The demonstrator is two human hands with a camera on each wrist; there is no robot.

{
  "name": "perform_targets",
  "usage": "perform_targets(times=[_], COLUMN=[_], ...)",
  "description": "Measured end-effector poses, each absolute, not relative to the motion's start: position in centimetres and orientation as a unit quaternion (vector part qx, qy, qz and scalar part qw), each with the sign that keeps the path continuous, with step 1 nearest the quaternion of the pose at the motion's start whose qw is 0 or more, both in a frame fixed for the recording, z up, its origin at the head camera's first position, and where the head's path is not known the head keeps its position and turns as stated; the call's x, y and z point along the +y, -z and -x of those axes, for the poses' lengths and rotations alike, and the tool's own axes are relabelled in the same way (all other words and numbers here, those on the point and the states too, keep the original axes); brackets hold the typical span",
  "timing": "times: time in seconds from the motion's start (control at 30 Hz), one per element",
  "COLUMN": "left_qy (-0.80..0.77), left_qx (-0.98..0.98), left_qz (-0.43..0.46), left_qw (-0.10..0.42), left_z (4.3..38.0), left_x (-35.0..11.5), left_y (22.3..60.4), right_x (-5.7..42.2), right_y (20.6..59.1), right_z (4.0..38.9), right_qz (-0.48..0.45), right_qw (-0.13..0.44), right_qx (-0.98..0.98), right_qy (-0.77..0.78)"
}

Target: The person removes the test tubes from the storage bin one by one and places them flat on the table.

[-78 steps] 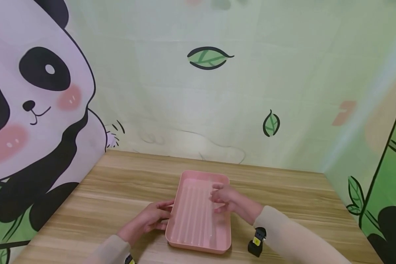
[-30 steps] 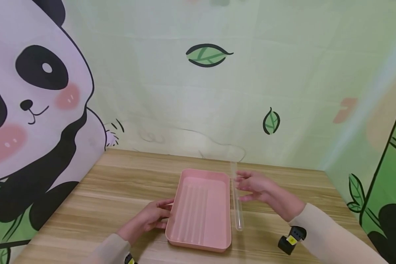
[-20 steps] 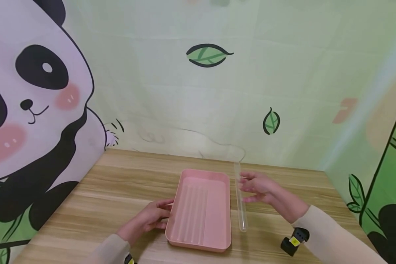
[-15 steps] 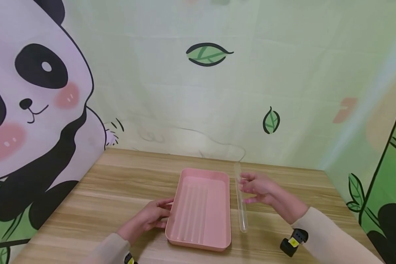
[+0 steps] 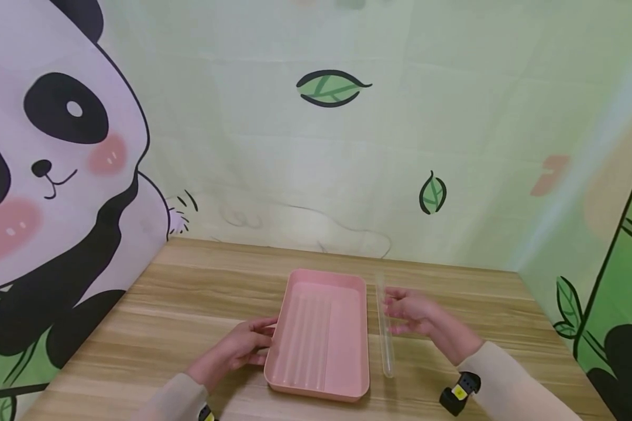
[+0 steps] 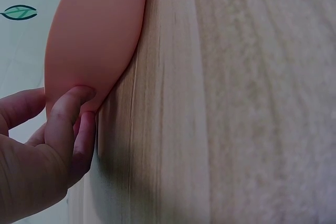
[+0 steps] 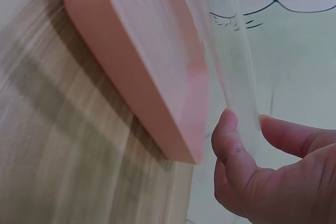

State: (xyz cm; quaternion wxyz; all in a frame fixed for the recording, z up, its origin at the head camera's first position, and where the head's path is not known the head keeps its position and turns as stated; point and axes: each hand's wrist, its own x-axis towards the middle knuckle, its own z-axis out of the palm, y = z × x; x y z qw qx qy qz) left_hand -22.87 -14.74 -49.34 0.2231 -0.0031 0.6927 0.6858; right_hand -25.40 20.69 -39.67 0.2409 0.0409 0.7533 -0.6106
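Observation:
A pink rectangular tray [image 5: 349,351] sits on the wooden table. Several clear test tubes [image 5: 305,342] lie side by side along its left half, while its right half shows bare pink floor. My right hand [image 5: 416,313] pinches one clear test tube [image 5: 387,351] between thumb and fingers, just right of the tray. That tube runs roughly along the tray's long side, its rounded end toward me; the right wrist view shows the pinch on the tube [image 7: 244,56]. At the tray's left side, my left hand [image 5: 242,345] rests relaxed fingers [image 6: 65,114] against the outer wall.
The wooden table [image 5: 200,280] ends at a pale green backdrop [image 5: 242,146] with a panda on the left and bamboo on the right. A dark wrist camera [image 5: 455,397] hangs below my right cuff.
The right hand has lifted a test tube out of the tray and carried it right, past the tray's edge. Lately hand and tube have come slightly toward me. The left hand stays put.

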Motion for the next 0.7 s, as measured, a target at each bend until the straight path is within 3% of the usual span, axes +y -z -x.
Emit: perform_targets(times=[0.7], left_qy=[-0.688], left_qx=[0.692], left_qz=[0.004], left_qw=[0.219], left_z=[22.9], left_x=[-14.6], left_y=[49.4], right_x=[20.6], right_y=[44.2], right_z=[26.3], right_qz=[-0.080], right_qw=[0.208], right_qx=[0.759], right_qy=[0.612])
